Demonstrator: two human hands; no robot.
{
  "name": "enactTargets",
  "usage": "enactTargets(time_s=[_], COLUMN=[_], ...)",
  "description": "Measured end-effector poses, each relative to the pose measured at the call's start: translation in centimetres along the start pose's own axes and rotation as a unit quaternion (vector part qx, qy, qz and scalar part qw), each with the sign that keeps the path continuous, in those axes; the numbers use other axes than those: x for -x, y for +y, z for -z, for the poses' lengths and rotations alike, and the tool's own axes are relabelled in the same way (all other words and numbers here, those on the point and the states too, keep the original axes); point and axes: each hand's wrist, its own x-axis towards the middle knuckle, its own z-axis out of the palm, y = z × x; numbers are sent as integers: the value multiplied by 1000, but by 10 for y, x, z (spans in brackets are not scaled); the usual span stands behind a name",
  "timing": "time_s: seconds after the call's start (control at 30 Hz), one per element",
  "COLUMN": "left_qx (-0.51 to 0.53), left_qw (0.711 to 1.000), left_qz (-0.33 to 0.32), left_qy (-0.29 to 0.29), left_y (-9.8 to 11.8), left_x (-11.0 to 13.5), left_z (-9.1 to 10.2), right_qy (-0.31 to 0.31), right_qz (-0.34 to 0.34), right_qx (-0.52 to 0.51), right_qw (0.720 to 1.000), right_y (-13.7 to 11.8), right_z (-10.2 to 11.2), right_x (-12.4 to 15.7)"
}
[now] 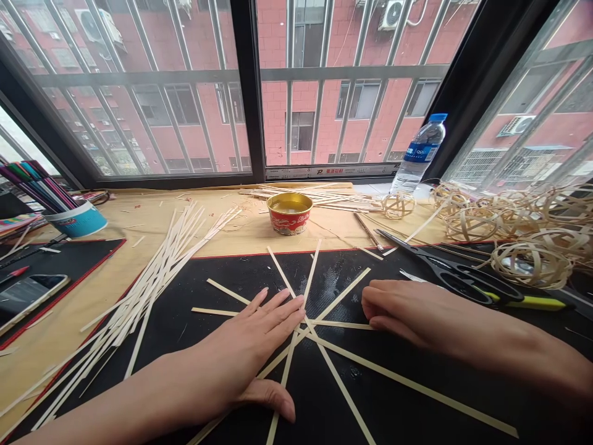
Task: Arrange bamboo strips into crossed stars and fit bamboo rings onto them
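**A:** Hands first?

**B:** Left hand [259, 346], lower centre: flat, palm down, fingers straight and close together, pressing on the crossed strips [308, 324]. Right hand [407, 315], centre right: palm down, fingers together, tips at the end of one strip. It pinches nothing that shows.

**A:** The strips themselves?

**B:** Pale, thin and flat. They are laid across one another in a star on the black mat [241, 272], and the crossing lies between the two hands.

**A:** Step in hand?

**B:** By my judgement, fanning and holding the star flat. The crossing looks loose, with nothing binding it.

**A:** What does a further move call for?

**B:** Probably steady pressure from the left hand while the right shifts a single strip. If that pressure is lifted, the fan could slide.

**A:** Other items?

**B:** Loose strip bundle [152, 290], left of centre. Scissors [458, 278], right, on the mat. Red bowl [290, 213], upper centre. Water bottle [419, 151], upper right, by the window. Coiled strips [532, 262], far right. Small woven ball [397, 205], beside the bottle. Pen cup [76, 219] and phone [28, 293], left edge.
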Motion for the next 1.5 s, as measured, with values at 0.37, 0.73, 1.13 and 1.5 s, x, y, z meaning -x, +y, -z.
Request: enactTargets(time_s=[0.37, 0.73, 1.13, 1.5], left_qx=[42, 23, -20, -5], left_qw=[997, 995, 999, 999], left_qz=[65, 82, 28, 35], left_qy=[-18, -49, -26, -9], left_y=[3, 2, 0, -5], left_x=[7, 8, 4, 8], left_z=[10, 16, 13, 6], right_qy=[11, -33, -11, -17], right_qz=[120, 120, 112, 114], right_qx=[-93, -47, -56, -34], right_qw=[988, 991, 992, 993], right_y=[-24, -18, -19, -19], right_z=[-14, -20, -23, -25], right_x=[-23, -36, -35, -37])
